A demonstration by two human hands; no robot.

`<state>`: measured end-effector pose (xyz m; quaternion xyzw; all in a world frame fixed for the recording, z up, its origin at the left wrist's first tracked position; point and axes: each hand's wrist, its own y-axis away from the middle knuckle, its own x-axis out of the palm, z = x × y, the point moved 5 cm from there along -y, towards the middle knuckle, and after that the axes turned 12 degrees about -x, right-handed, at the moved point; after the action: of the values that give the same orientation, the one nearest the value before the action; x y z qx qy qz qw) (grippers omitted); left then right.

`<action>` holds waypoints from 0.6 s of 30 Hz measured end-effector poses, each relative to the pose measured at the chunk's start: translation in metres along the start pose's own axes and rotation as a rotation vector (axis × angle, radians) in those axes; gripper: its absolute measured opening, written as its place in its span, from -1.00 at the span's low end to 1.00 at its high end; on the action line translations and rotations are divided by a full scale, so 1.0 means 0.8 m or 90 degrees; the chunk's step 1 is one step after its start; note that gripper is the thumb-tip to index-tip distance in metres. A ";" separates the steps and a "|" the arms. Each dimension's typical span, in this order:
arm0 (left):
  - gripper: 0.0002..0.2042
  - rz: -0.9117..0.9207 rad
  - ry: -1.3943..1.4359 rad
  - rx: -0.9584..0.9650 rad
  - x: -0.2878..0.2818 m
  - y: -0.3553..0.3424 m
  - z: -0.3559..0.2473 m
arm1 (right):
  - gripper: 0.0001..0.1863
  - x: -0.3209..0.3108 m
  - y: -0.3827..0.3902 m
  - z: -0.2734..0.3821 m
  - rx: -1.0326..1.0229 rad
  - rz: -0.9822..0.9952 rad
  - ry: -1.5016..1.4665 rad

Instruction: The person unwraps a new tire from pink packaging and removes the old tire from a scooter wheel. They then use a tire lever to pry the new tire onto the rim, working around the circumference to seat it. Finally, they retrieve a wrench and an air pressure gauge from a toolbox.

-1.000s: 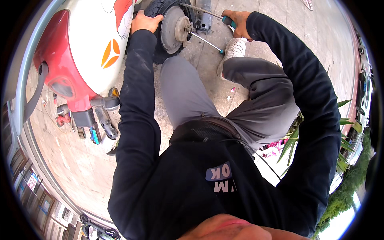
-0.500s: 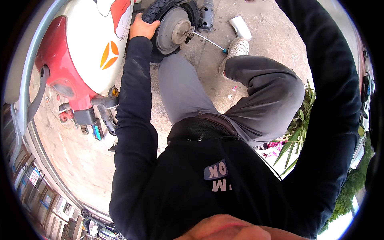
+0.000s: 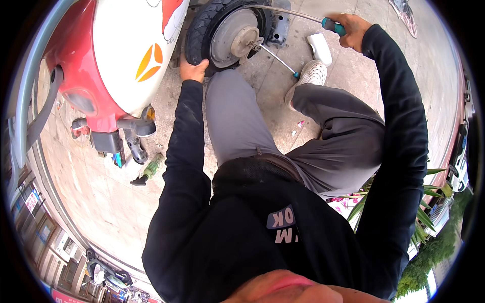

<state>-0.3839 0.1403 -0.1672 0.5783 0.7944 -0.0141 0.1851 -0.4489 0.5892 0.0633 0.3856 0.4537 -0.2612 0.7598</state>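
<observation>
A black-tyred wheel [image 3: 198, 40] with a grey metal hub [image 3: 233, 43] stands in front of my bent leg. My left hand [image 3: 193, 70] is closed on the tyre's lower left edge, with its fingertips partly hidden. Out to the right, my right hand [image 3: 353, 31] grips the teal and black handle of a long screwdriver [image 3: 298, 13]. Its metal shaft runs left to the upper edge of the tyre, where I cannot make out the tip. A second screwdriver [image 3: 278, 59] slants from the hub's axle to beside my shoe, with no hand on it.
A red and white scooter body [image 3: 126, 55] stands close on the left. Beyond the wheel lie a dark cylindrical part [image 3: 279, 28] and a white curved piece [image 3: 320, 49]. A green bottle [image 3: 152, 166] lies on the paving, and a spiky plant [image 3: 424, 217] is by my right side.
My right hand has come into view from beyond the top edge, holding the long screwdriver against the tyre. My left hand has slid lower along the tyre. The whole view has shifted slightly.
</observation>
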 end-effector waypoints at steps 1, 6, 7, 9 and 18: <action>-0.39 -0.018 -0.002 -0.005 0.001 -0.001 0.003 | -0.34 -0.004 -0.002 -0.001 -0.007 0.021 -0.008; -0.49 -0.053 0.021 -0.092 0.010 -0.017 0.001 | -0.35 0.001 -0.005 -0.006 -0.027 0.020 -0.053; -0.43 -0.034 -0.006 -0.063 0.010 -0.012 -0.003 | -0.35 0.004 -0.008 -0.011 -0.035 0.008 -0.044; -0.37 -0.050 0.006 -0.065 0.011 -0.007 -0.004 | -0.35 0.014 -0.006 -0.014 -0.043 -0.012 -0.029; -0.50 -0.071 0.013 -0.032 0.022 0.007 -0.033 | -0.34 0.010 -0.005 -0.007 0.021 -0.010 0.004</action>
<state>-0.3906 0.1646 -0.1474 0.5286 0.8272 0.0017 0.1904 -0.4509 0.5915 0.0529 0.3956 0.4545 -0.2734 0.7497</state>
